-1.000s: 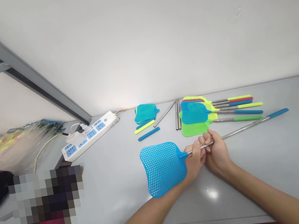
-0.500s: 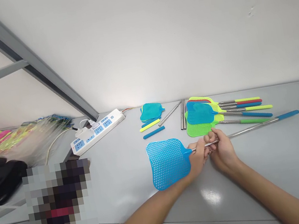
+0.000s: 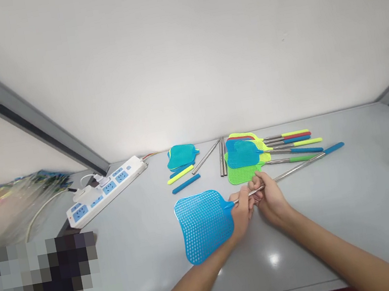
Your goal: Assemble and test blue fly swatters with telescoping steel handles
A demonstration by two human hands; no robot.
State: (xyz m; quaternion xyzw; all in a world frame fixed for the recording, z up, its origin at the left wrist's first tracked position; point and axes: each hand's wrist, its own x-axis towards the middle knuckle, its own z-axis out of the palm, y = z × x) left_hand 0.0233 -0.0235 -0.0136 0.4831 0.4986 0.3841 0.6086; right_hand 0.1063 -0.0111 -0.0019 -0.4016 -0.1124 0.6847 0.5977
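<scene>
A blue fly swatter (image 3: 206, 224) with an extended metal rod and a blue grip at its far right end is held above the table. My left hand (image 3: 241, 210) is closed round the rod just behind the mesh head. Right beside it, my right hand (image 3: 269, 197) grips the same rod, thumb on top and fingers curled. Beyond my hands lies a pile of fly swatters (image 3: 246, 172) with green, blue, yellow and red parts, their handles to the right. Left of the pile are bare metal rods (image 3: 221, 158), a yellow grip (image 3: 180, 174) and a blue grip (image 3: 186, 184).
Loose teal and blue swatter heads (image 3: 182, 156) lie near the wall. A white power strip (image 3: 106, 191) with plugs and cables stands to the left. Plastic-wrapped bundles (image 3: 19, 201) lie at far left, beside a grey metal frame (image 3: 34, 116). The grey table (image 3: 388, 196) meets a white wall.
The camera view has shifted, so the table items appear further left and the right-hand frame post shows. Both hands keep the same hold on the fly swatter.
</scene>
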